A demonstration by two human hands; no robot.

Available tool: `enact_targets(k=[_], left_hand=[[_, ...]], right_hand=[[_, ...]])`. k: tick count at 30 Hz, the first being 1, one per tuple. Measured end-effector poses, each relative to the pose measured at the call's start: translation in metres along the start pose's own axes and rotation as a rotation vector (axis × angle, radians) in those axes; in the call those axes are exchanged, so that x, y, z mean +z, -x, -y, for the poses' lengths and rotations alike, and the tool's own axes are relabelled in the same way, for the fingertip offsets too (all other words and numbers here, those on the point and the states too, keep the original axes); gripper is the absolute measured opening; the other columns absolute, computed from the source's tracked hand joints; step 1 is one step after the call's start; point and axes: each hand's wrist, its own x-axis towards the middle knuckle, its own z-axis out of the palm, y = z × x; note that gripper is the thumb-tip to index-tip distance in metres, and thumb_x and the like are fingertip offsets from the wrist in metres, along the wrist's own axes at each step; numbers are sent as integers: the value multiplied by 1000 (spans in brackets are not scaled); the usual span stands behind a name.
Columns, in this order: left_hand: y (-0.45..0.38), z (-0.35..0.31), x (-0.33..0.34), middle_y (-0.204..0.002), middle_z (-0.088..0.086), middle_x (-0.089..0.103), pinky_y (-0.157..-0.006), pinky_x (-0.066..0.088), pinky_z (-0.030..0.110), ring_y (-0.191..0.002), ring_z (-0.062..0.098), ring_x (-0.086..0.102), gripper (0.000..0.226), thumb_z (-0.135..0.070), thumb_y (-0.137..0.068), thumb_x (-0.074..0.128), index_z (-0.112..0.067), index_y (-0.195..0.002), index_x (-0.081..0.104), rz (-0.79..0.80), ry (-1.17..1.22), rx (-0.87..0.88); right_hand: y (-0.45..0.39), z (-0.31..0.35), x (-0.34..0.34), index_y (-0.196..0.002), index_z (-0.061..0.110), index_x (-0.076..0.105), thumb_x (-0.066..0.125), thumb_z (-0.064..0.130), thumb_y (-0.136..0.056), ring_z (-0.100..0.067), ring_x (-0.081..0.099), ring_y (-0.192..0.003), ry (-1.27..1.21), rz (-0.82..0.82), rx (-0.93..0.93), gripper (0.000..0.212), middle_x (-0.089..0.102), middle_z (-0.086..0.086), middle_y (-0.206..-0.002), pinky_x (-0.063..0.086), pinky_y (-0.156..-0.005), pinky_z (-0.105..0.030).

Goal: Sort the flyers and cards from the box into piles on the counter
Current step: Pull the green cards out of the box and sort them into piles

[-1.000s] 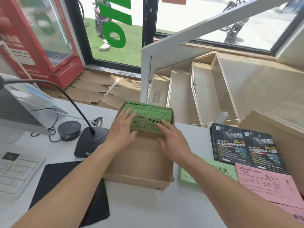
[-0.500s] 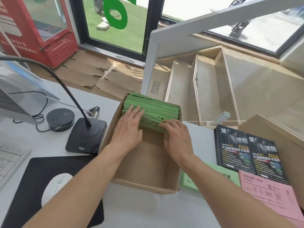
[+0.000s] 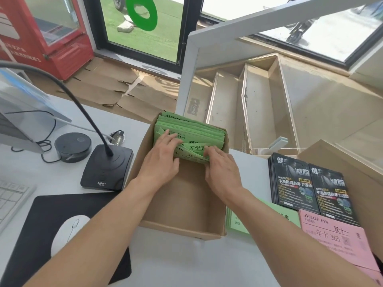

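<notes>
Green flyers [image 3: 191, 131] are being thumbed through inside the cardboard box [image 3: 182, 206] on the counter [image 3: 186, 264].
The stack is stood at the box's far end; its front sheets are pinched by the left hand [image 3: 160, 161] and right hand [image 3: 221, 170]. Black flyers [image 3: 310, 183] and pink cards [image 3: 335, 239] are piled at right.

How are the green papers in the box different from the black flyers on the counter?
The green paper flyers stand on edge, packed in the brown cardboard box; the black glossy flyers lie flat in two stacks on the white counter. Green ones carry dark print only; black ones show a photo. Both hands touch the green ones, neither touches the black. Both kinds carry Chinese print.
</notes>
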Motion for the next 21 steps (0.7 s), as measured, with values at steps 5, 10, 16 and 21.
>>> enact_targets(k=[5, 10, 16, 21], left_hand=[[0, 1, -2, -138, 4, 60, -124, 19, 43, -146, 25, 34, 34, 2, -77, 65, -18, -104, 66, -77, -139, 20], [1, 1, -4, -113, -2, 69, -125, 10, 43, -134, 22, 47, 24, -3, -78, 66, -24, -89, 61, -53, -200, -30], [4, -8, -17, -93, 4, 69, -99, 40, 39, -98, 29, 61, 20, -11, -89, 68, -19, -107, 66, -187, -89, -39], [16, -27, -39, -97, -10, 71, -83, 49, 28, -92, 11, 62, 18, -24, -85, 80, -19, -101, 72, -380, 156, 43]], right_hand=[[-5, 7, -8, -98, 18, 52, 56, -2, -79, -27, 55, -76, 39, 55, 17, 28, 62, 1, -77, 43, -79, -37], [0, 1, -6, -117, 20, 61, 70, -4, -68, -25, 54, -109, 99, -83, -55, 56, 65, 0, -110, 41, -98, -35], [8, 13, -28, -117, 28, 62, 59, -5, -81, -21, 63, -84, -133, -144, 38, 49, 72, 7, -91, 45, -80, -30], [40, 10, -78, -114, 31, 58, 65, 1, -89, -11, 64, -82, -333, -488, -52, 39, 71, 11, -97, 49, -66, -27]])
